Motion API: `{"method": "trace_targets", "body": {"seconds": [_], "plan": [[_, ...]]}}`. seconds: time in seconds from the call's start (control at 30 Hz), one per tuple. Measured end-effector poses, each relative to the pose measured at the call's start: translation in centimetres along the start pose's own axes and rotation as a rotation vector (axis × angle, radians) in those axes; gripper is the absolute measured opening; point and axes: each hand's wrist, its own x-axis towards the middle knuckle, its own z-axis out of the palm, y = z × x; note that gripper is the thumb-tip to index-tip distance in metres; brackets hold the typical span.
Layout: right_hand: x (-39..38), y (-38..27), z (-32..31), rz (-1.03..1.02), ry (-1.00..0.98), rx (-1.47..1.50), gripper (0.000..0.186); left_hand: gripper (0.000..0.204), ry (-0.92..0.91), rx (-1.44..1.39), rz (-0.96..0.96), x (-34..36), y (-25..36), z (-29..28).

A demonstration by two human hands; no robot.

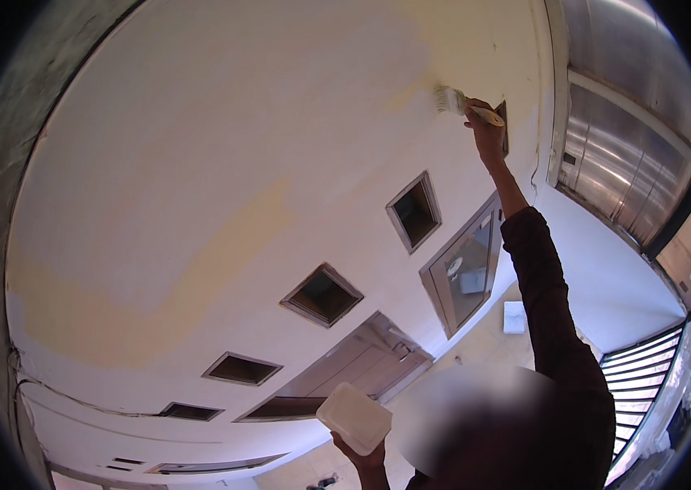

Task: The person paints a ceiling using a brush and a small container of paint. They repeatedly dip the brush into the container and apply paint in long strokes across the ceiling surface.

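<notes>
My right arm is raised, and my right hand [487, 137] is closed around the handle of a wide paintbrush [451, 100]. The pale bristles point left, at or very close to the white wall [223, 139]; I cannot tell if they touch it. Beside this hand is a small dark opening [504, 131]. Low in the view, my left hand [357, 459] grips a shallow white tub [355, 415] from below. The tub is tilted, with its flat side facing the view, so what it holds is hidden. Yellowish patches [239, 233] run across the wall.
Several framed square openings, one a dark opening [415, 212], line the wall. Below them are a brown door [353, 355] and a glazed door [468, 265]. Metal shutters [631, 147] stand at right, above a barred railing [647, 380]. Cables [76, 402] hang at left.
</notes>
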Motion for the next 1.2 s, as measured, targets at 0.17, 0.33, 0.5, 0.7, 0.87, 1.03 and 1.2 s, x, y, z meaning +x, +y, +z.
{"method": "trace_targets", "body": {"seconds": [0.17,0.33,0.5,0.7,0.87,1.03,1.2], "plan": [[-2.1,-2.4,2.6,-0.224,-0.031,-0.235,0.021,0.081,0.006,-0.014,0.005,0.2,-0.3,0.0],[-10.3,-7.3,8.0,-0.322,-0.291,-0.210,0.021,0.079,0.020,-0.001,0.011,0.1,-0.3,-0.4],[-12.3,-9.8,8.8,-0.159,-0.465,0.020,0.017,0.078,0.023,-0.006,0.026,0.3,-0.2,-0.1],[-4.4,-6.0,5.1,-0.022,-0.276,0.092,0.020,0.078,0.014,-0.008,0.043,0.3,-0.3,-0.2],[1.6,-3.3,2.4,-0.008,-0.105,0.045,0.022,0.077,0.013,0.028,0.066,0.2,-0.3,0.5],[2.5,-4.3,1.4,-0.088,0.052,-0.075,0.020,0.076,0.002,-0.060,0.043,0.2,-0.5,-0.3],[-0.3,-4.3,5.9,-0.476,0.044,-0.333,0.020,0.076,-0.016,0.037,0.042,-0.1,-0.2,-0.6]]}}
